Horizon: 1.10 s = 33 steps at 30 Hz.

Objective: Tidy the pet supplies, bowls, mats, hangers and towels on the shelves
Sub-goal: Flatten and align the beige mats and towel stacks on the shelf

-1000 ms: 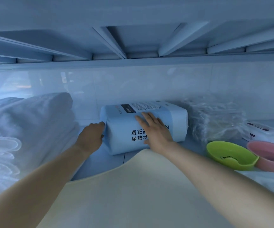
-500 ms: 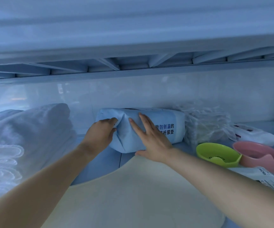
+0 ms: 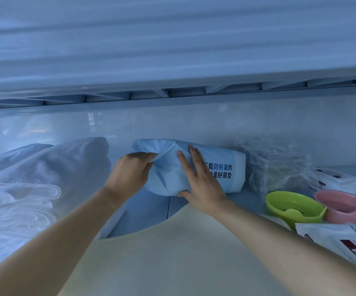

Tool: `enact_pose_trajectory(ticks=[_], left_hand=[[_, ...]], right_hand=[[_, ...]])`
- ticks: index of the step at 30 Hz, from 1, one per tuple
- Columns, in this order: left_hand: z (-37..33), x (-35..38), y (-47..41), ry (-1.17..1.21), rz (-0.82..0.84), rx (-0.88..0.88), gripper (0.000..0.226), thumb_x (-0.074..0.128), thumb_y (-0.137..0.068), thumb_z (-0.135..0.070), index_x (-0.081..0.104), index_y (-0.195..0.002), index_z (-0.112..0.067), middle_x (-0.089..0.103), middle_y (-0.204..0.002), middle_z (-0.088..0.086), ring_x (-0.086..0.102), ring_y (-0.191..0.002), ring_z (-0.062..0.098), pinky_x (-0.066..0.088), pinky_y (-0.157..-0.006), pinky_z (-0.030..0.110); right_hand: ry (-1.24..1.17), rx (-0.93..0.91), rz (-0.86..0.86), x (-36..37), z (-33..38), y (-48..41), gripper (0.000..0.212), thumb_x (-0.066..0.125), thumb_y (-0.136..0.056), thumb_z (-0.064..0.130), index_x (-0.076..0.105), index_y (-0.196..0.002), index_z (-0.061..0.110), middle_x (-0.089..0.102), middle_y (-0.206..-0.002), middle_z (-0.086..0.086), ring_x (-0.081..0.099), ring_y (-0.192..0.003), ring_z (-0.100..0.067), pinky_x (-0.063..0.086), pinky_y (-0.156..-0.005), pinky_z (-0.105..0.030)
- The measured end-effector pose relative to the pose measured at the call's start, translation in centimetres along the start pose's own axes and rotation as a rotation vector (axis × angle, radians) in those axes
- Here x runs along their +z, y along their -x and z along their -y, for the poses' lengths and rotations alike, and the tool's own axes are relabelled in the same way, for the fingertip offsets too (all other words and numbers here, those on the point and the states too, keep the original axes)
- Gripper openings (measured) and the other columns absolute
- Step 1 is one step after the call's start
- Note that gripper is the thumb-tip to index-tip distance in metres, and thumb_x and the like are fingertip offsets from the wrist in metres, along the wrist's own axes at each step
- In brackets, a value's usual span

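Observation:
A light blue pack of pet pads (image 3: 224, 167) with printed characters lies on its side at the back of the shelf, against the white wall. My left hand (image 3: 130, 174) holds its gathered left end with curled fingers. My right hand (image 3: 200, 178) presses flat on the pack's front, fingers straight and spread, thumb under its lower edge. A cream mat (image 3: 172, 253) lies on the shelf under my forearms.
Folded white towels (image 3: 34, 178) are stacked at the left. A clear plastic bundle (image 3: 277, 165) sits right of the pack. A green bowl (image 3: 292, 208), a pink bowl (image 3: 348, 206) and white pouches (image 3: 339, 182) fill the right side. The upper shelf (image 3: 172, 60) hangs low overhead.
The pack has turned so its gathered end faces me and has gone back toward the wall. My left hand moved onto that end. The camera has pulled back and up.

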<state>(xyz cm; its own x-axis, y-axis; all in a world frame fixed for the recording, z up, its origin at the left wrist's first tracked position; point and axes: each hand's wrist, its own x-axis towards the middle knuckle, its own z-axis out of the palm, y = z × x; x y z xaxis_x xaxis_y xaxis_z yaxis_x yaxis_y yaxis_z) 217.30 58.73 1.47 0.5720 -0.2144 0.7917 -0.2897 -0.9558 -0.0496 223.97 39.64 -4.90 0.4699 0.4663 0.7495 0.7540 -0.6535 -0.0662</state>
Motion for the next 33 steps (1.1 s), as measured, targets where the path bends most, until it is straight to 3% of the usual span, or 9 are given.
enact_pose_trajectory(ticks=[4,7,13,17,20,22,25,30,33], left_hand=[[-0.1,-1.6,-0.5,0.039,-0.128,0.084,0.018,0.058,-0.08,-0.008,0.07,-0.094,-0.006,0.07,-0.076,0.01,0.065,-0.064,0.031,0.053,-0.053,0.035],[-0.2,-1.4,-0.1,0.118,-0.124,0.077,0.024,0.055,-0.081,-0.014,0.07,-0.098,-0.007,0.07,-0.079,0.007,0.067,-0.068,0.026,0.054,-0.056,0.033],[-0.5,1.3,2.2,0.267,-0.076,0.03,0.021,0.068,-0.079,-0.003,0.07,-0.1,-0.006,0.067,-0.082,0.003,0.058,-0.078,0.01,0.042,-0.065,0.013],[-1.0,2.7,4.0,0.276,0.074,0.047,0.02,0.057,-0.082,-0.029,0.065,-0.077,-0.012,0.063,-0.071,-0.004,0.059,-0.066,0.011,0.044,-0.06,0.023],[-1.8,4.1,4.7,0.24,0.12,0.073,0.02,0.057,-0.085,-0.027,0.062,-0.073,-0.012,0.061,-0.072,-0.003,0.059,-0.068,0.015,0.047,-0.058,0.029],[-2.2,4.9,4.8,0.265,0.114,0.064,0.006,0.064,-0.082,-0.019,0.066,-0.079,-0.014,0.063,-0.076,-0.003,0.061,-0.071,0.015,0.049,-0.059,0.028],[-2.4,5.5,5.2,0.341,0.094,0.023,0.008,0.063,-0.081,-0.018,0.068,-0.086,-0.016,0.06,-0.075,-0.007,0.056,-0.068,0.007,0.049,-0.06,0.027],[-3.2,7.0,7.5,0.417,0.025,-0.068,0.036,0.065,-0.082,-0.015,0.063,-0.117,-0.02,0.06,-0.091,-0.008,0.055,-0.074,0.003,0.05,-0.067,0.022],[-4.0,7.8,8.8,0.418,0.053,-0.064,0.057,0.073,-0.077,-0.013,0.053,-0.131,-0.016,0.055,-0.107,-0.004,0.05,-0.086,-0.003,0.04,-0.079,0.005]], right_hand=[[-0.061,-0.014,-0.057,-1.1,0.6,-0.5,0.109,0.074,-0.074,0.038,-0.013,-0.141,0.037,-0.008,-0.157,-0.004,-0.003,-0.145,-0.021,0.022,-0.11,-0.034],[-0.063,-0.029,-0.041,-1.7,0.2,0.1,0.107,0.072,-0.076,0.039,-0.013,-0.141,0.038,-0.014,-0.154,0.007,-0.005,-0.144,-0.015,0.028,-0.108,-0.034],[-0.015,-0.094,0.014,-1.4,-0.9,1.8,0.109,0.073,-0.077,0.033,-0.014,-0.142,0.042,-0.016,-0.153,0.013,-0.009,-0.142,-0.006,0.026,-0.11,-0.033],[-0.025,-0.083,0.105,-0.9,-2.6,3.2,0.112,0.071,-0.074,0.018,-0.014,-0.139,0.051,-0.018,-0.149,0.026,-0.007,-0.142,-0.005,0.043,-0.101,-0.036],[-0.028,-0.048,0.127,-0.9,-3.6,3.9,0.112,0.073,-0.072,0.019,-0.011,-0.14,0.05,-0.011,-0.149,0.025,0.002,-0.143,-0.008,0.043,-0.1,-0.031],[-0.039,-0.035,0.117,-0.9,-3.9,4.2,0.11,0.075,-0.07,0.025,-0.005,-0.142,0.047,-0.003,-0.152,0.018,0.009,-0.142,-0.009,0.042,-0.099,-0.028],[-0.094,-0.008,0.109,-1.0,-3.7,4.6,0.103,0.074,-0.069,0.035,0.002,-0.142,0.046,0.0,-0.152,0.016,0.011,-0.142,-0.009,0.043,-0.1,-0.03],[-0.163,0.016,0.066,-0.1,-2.7,5.6,0.103,0.067,-0.067,0.041,-0.002,-0.143,0.045,-0.007,-0.154,0.018,0.0,-0.144,-0.008,0.032,-0.108,-0.03],[-0.192,0.05,0.037,0.6,-2.0,6.4,0.099,0.06,-0.067,0.046,0.002,-0.147,0.037,-0.007,-0.156,0.015,-0.006,-0.144,-0.009,0.02,-0.112,-0.028]])
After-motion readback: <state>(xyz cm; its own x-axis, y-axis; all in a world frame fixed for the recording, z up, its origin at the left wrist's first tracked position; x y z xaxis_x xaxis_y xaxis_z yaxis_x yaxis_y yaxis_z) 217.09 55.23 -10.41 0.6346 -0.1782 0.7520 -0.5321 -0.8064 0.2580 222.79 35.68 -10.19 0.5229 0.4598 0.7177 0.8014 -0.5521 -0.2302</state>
